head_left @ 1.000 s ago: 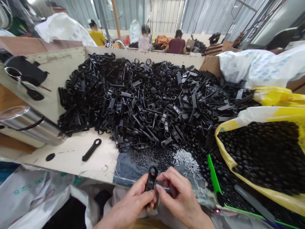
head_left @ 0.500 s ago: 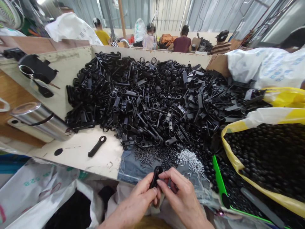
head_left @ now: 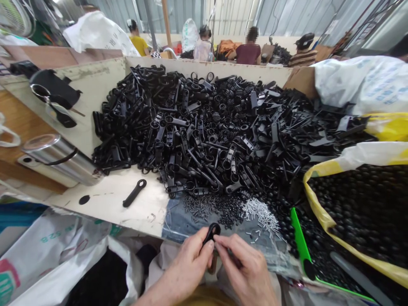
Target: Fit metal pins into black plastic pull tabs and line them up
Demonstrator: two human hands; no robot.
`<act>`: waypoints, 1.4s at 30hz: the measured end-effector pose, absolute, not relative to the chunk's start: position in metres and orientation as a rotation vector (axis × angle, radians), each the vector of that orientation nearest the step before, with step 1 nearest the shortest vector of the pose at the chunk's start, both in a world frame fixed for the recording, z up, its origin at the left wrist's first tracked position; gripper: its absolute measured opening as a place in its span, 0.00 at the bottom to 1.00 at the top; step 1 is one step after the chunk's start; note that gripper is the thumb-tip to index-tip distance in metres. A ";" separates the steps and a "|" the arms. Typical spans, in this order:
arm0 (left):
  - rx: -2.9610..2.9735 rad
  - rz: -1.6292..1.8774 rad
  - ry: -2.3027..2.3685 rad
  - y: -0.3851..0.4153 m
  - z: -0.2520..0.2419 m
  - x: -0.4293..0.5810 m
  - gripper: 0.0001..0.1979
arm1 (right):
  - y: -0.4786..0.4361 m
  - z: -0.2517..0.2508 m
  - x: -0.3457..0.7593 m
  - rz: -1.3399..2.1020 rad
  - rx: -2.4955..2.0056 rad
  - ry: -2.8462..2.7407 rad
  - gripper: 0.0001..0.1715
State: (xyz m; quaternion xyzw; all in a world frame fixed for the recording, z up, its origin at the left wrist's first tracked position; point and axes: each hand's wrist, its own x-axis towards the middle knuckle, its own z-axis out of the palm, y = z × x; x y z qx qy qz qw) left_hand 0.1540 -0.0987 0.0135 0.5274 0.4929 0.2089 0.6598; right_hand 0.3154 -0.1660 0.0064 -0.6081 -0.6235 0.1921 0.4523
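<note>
My left hand (head_left: 191, 257) is closed around a black plastic handle with a ring end (head_left: 211, 233), held ring upward above the front edge of the bench. The thumb and fingertips of my right hand (head_left: 244, 261) are pinched together against the handle just below its ring; whatever they grip is too small or hidden to make out. Beyond the hands lie small dark screws (head_left: 199, 207) and a heap of silver pins (head_left: 259, 212) on a dark blue sheet (head_left: 174, 219). A similar ring-ended handle (head_left: 134, 193) rests alone on the pale board to the left.
A large pile of black plastic parts (head_left: 191, 127) fills the tray's middle. At left are a steel flask (head_left: 68, 159) and scissors (head_left: 54, 106). A yellow-edged sack of black beads (head_left: 360, 204) and a green strip (head_left: 299, 238) stand right. Several people sit at the back.
The view has shifted slightly, so the bench appears a little further right. My right fingertips have drawn closer together against the handle near its ring. The left hand keeps its hold.
</note>
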 end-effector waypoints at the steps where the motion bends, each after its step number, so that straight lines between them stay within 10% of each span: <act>1: 1.247 0.470 1.117 -0.098 0.014 0.154 0.16 | -0.166 0.007 0.315 0.442 -1.498 -1.586 0.14; 19: 1.316 0.459 1.151 -0.095 -0.009 0.152 0.31 | -0.179 -0.016 0.327 0.492 -1.517 -1.693 0.20; 42: 1.139 0.547 1.169 -0.096 -0.004 0.154 0.27 | -0.168 0.012 0.320 0.124 -1.713 -1.913 0.24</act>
